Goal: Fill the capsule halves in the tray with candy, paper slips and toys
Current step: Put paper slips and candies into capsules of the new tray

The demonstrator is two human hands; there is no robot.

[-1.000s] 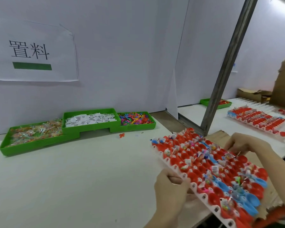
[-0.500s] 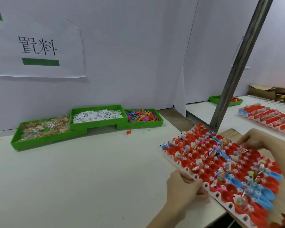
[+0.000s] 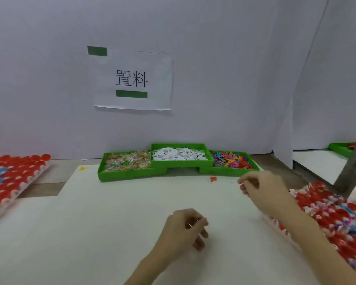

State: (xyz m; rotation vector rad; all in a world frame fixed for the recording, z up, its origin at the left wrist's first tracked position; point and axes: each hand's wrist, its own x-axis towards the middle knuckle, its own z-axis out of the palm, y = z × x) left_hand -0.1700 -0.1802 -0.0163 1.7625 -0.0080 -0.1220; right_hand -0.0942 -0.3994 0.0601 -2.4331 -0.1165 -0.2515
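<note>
Left of both loosely curled, empty hands, left hand (image 3: 186, 229) and right hand (image 3: 263, 191), lies a white plastic tray of red and blue capsule halves (image 3: 12, 173). Likely light and rattly; grip its rims.

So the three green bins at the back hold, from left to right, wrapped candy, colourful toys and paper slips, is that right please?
Not quite: the head view shows the last two swapped. The paper slips fill the raised middle green bin, and the colourful toys fill the right one. The wrapped candy is on the left, as you said.
</note>
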